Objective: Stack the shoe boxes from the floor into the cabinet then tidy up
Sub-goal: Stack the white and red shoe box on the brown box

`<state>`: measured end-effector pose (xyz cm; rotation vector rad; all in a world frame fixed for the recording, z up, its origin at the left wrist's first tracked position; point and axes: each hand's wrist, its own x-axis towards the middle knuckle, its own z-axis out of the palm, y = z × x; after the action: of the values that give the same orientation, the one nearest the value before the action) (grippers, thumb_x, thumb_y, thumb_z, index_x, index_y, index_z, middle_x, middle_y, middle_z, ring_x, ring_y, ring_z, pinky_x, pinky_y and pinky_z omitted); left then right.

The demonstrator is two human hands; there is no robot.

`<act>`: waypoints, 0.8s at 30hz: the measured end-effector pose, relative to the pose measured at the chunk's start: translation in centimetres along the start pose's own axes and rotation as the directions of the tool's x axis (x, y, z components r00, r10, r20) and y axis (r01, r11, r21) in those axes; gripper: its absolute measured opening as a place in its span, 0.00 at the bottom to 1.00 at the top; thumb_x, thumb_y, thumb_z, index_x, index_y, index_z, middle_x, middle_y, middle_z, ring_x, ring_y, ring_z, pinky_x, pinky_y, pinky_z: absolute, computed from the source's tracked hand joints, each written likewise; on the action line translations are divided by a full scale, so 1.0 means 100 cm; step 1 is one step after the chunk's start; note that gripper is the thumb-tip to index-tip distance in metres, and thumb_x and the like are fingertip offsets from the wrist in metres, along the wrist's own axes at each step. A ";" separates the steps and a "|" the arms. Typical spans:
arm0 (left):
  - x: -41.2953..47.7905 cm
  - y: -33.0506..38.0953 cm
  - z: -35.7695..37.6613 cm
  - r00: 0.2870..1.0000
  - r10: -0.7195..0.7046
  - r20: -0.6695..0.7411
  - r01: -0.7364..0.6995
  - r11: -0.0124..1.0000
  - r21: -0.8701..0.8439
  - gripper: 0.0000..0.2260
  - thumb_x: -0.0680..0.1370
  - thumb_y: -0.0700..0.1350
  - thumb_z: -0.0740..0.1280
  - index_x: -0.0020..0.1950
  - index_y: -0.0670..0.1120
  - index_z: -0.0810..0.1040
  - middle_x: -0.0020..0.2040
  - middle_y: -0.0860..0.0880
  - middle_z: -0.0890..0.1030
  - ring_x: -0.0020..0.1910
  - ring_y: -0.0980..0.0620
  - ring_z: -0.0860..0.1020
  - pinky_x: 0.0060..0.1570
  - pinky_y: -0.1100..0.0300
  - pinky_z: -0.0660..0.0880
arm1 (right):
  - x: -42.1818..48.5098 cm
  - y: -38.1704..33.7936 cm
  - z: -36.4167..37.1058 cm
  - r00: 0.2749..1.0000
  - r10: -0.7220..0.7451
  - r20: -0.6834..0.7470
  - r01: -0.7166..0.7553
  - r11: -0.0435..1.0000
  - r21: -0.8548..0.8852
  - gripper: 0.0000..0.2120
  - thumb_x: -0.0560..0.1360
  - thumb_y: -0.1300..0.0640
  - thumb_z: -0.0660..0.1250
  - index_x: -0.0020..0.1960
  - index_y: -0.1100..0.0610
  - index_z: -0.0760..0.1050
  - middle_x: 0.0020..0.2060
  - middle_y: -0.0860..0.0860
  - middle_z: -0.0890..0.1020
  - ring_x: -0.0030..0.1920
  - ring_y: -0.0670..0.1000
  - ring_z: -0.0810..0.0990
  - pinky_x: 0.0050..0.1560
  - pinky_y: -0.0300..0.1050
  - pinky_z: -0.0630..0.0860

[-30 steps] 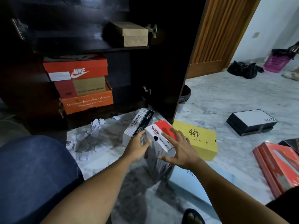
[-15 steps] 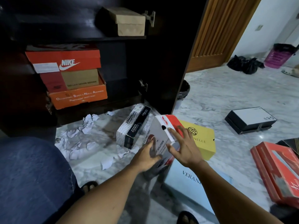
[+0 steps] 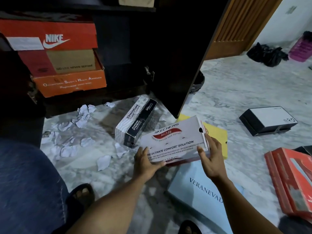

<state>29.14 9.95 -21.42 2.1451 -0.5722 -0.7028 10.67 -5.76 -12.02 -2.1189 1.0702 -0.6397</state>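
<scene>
Left hand (image 3: 146,163) and right hand (image 3: 210,160) gripped a white cardboard shoe box (image 3: 172,141); three orange boxes (image 3: 67,65) sat in the dark cabinet (image 3: 168,48), several on the floor (image 3: 236,92).

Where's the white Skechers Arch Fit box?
The Skechers Arch Fit box is mid-frame in the head view, held between left hand and right hand, overlapping the yellow box, above the blue Veranevada box.

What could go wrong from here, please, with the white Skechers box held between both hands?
The white Skechers box, gripped only at its ends by the left hand and right hand, might slip. Crumpled paper strewn before the cabinet could slide underfoot. The open cabinet door stands close beside the box and might be knocked.
</scene>
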 end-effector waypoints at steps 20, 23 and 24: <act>0.000 0.055 -0.056 0.907 0.227 -0.354 -0.337 0.896 -0.288 0.54 0.45 0.70 0.81 0.67 0.52 0.75 0.61 0.54 0.78 0.62 0.55 0.76 0.62 0.60 0.74 | 0.007 -0.009 -0.029 0.965 0.257 -0.062 -0.212 0.892 0.399 0.44 0.62 0.27 0.73 0.73 0.31 0.60 0.71 0.36 0.70 0.70 0.49 0.73 0.68 0.62 0.71; -0.003 0.083 -0.090 0.877 0.263 -0.402 -0.390 0.878 -0.276 0.51 0.45 0.67 0.82 0.66 0.51 0.77 0.60 0.56 0.76 0.61 0.57 0.74 0.61 0.65 0.71 | 0.020 -0.030 -0.038 0.984 0.180 0.010 -0.165 0.879 0.447 0.53 0.58 0.35 0.81 0.77 0.37 0.57 0.69 0.41 0.75 0.68 0.51 0.76 0.66 0.58 0.73; -0.001 0.092 -0.103 0.870 0.280 -0.407 -0.407 0.873 -0.269 0.50 0.46 0.65 0.83 0.66 0.50 0.78 0.60 0.55 0.76 0.60 0.57 0.74 0.60 0.70 0.69 | 0.025 -0.042 -0.041 0.988 0.155 0.015 -0.143 0.871 0.470 0.54 0.59 0.37 0.82 0.77 0.40 0.57 0.68 0.42 0.76 0.67 0.49 0.77 0.67 0.57 0.73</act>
<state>34.24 10.21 -8.63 1.7146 -0.5697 -0.1819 11.37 -7.37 -5.87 -1.5961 0.9619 -0.7621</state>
